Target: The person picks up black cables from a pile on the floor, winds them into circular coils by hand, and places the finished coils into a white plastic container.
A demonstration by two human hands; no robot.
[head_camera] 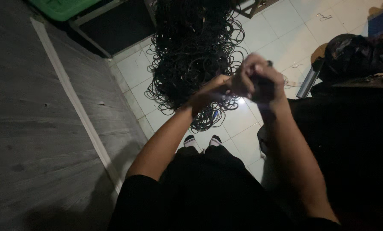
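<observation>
Underfoot, white floor tiles (247, 124) (dim), grey wall (28, 128).

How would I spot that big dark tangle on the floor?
Start at the white tiled floor beyond the person's feet. The heap of black cables sprawls there, beside the grey wooden platform. Unlike the solid black bag to the right, it is all thin loops.
</observation>
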